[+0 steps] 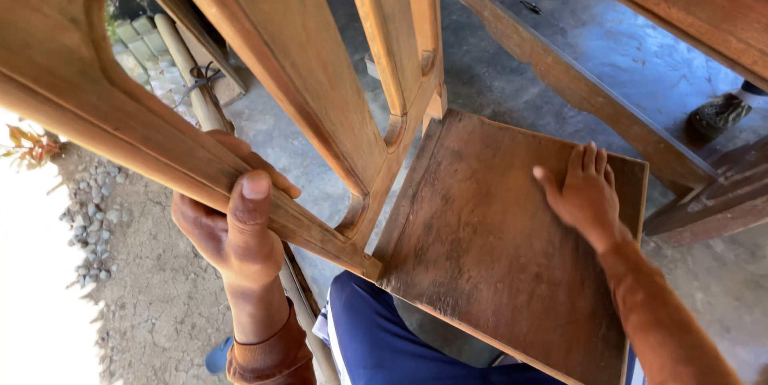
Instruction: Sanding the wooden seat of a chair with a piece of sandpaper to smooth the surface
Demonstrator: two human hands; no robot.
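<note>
**Two hands on a wooden chair tipped toward the viewer**

The chair (336, 153) is bare brown wood and lies across the person's lap, its back to the left and its seat to the right. The long axis of the back rail (120, 125) runs from the far left edge down to the near centre, where it meets the seat corner.

The left hand (232, 221) grips that rail from below: the thumb (254, 193) lies across the near face and the other fingers curl over the far edge, clamped on the wood. The right hand (588, 189) lies flat on the seat board (488, 249), near its far right corner, fingers together and pointing away, thumb spread to the left. It presses rather than grips; nothing is held in it.

The seat lies directly under the right palm, the rail directly inside the left grip, so each hand is already on its own part and the two are well apart.

To the far right stands another wooden frame (592, 89) on the concrete floor (632, 49). Left of the chair there is gravel (92, 209) and a stack of pale blocks (148, 53). No package, label or sign shows anywhere.
</note>
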